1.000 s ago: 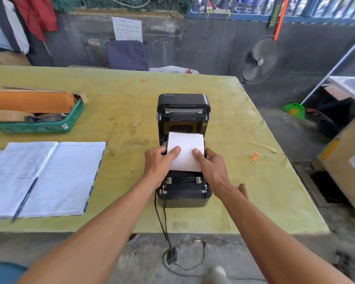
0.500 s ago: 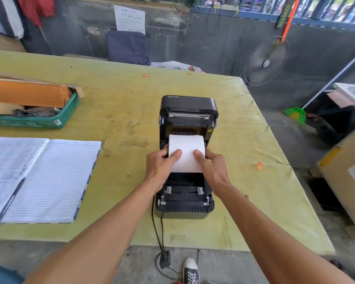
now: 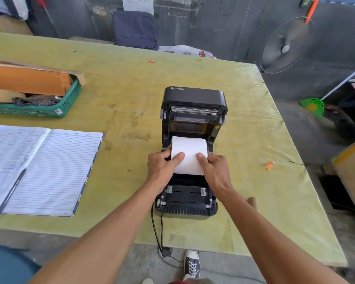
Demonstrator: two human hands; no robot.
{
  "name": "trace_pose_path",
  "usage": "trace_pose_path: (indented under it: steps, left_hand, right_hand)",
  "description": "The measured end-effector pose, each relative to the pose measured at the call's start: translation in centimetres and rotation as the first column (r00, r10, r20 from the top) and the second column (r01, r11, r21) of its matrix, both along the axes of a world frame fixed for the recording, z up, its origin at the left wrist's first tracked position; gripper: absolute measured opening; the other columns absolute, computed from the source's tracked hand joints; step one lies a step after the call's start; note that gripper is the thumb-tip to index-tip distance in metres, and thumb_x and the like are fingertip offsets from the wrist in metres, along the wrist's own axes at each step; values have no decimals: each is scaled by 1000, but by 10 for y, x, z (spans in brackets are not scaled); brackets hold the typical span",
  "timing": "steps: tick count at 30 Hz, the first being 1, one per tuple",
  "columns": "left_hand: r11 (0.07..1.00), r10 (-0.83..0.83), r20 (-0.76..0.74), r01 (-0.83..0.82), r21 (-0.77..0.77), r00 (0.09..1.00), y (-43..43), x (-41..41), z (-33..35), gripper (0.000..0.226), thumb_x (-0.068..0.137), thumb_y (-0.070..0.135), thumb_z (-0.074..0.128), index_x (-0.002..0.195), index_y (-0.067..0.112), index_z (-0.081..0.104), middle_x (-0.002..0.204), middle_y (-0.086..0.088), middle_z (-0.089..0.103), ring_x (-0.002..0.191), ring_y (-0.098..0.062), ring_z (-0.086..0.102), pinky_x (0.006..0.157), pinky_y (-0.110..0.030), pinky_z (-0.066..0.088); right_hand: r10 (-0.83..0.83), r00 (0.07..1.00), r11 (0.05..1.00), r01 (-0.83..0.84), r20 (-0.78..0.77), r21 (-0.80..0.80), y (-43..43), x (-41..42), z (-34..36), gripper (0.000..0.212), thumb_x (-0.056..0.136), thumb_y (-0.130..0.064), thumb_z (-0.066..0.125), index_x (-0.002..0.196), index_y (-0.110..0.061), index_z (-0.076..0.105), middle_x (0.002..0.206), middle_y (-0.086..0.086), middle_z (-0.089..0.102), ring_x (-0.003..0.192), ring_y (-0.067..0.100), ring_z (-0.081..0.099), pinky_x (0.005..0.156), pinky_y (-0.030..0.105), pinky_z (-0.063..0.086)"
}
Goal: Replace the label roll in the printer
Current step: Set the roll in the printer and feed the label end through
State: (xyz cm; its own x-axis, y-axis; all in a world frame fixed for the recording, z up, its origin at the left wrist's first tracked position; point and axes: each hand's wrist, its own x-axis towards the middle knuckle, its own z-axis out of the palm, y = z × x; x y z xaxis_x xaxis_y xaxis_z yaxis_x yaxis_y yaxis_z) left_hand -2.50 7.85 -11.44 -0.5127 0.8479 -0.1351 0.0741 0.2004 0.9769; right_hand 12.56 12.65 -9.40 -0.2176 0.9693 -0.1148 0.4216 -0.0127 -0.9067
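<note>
Yellow-green worktop [image 3: 131,83], printer [image 3: 193,99] lid up. Label roll [image 3: 189,154] lower now than a second ago, sinking into bay. Left hand [image 3: 162,169], right hand [image 3: 215,171] grip its ends, thumbs pressing on top. Seating nearly done; feeding paper forward likely next.

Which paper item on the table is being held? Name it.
The white label roll in the open printer: the left hand and right hand grip its two ends. The open notebook lies untouched, a pen across it.

White label roll [image 3: 189,154] lying crosswise in black printer [image 3: 193,128], lid raised upright
</note>
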Motion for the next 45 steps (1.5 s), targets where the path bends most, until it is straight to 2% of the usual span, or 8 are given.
trace_pose_path:
  steps: [6,11,19,24,32,35,38,45]
  left_hand:
    - [999,21,-42,-23,-46,999,-3,3,-1,45,81,34,76,121,13,68,127,-2,66,100,-11,66,84,-23,53]
    - [995,-9,-98,-1,-97,995,-7,4,2,46,80,37,76,118,12,69,131,-2,63,113,-14,61,98,-31,49]
    - [981,-95,-269,44,-189,959,-7,-1,3,35,77,34,78,100,8,76,128,-7,64,104,-19,66,90,-35,54]
    - [961,-208,-358,123,-247,910,3,-10,17,69,70,31,84,132,14,57,128,-4,63,99,-13,59,77,-21,48]
    - [873,-470,-637,213,-439,611,18,-10,32,117,63,33,89,153,16,17,154,-6,32,139,-25,32,107,-40,39]
    - [868,-493,-721,223,-443,487,17,-7,36,103,64,34,88,148,18,32,146,-3,44,134,-24,37,99,-44,44]
    - [899,-438,-759,247,-362,481,16,-9,37,68,73,23,75,137,21,51,136,-4,55,126,-25,45,94,-44,47]
    - [859,-506,-783,296,-418,362,21,-13,47,50,80,24,75,126,22,57,122,-1,57,115,-24,52,89,-42,43]
  right_hand:
    - [-2,999,1000,1,51,28,-1,3,-3,55,98,-35,56,79,17,59,89,39,60,79,46,60,73,52,52]
    - [-16,996,1000,18,83,-23,-3,6,-11,54,98,-39,55,74,9,59,97,23,58,82,24,49,74,41,46]
    - [-5,971,1000,-1,237,25,-1,9,-22,50,94,-44,60,100,5,70,118,14,57,108,26,55,94,36,48]
    - [15,943,994,-49,332,94,8,9,-13,67,88,-43,70,139,-5,51,138,11,50,114,26,58,93,32,46]
    - [234,740,917,-384,631,111,27,5,9,96,82,-37,78,157,-19,20,160,3,34,141,35,33,109,47,38]
    - [207,680,879,-446,704,172,24,3,11,90,81,-36,79,154,-18,28,152,4,45,135,33,39,104,48,44]
    - [178,675,861,-459,716,219,20,4,11,85,79,-36,80,149,-19,36,146,3,50,130,32,41,100,48,45]
    - [146,649,816,-506,746,281,17,3,14,66,72,-38,83,126,-19,51,127,1,55,119,28,45,92,43,40]
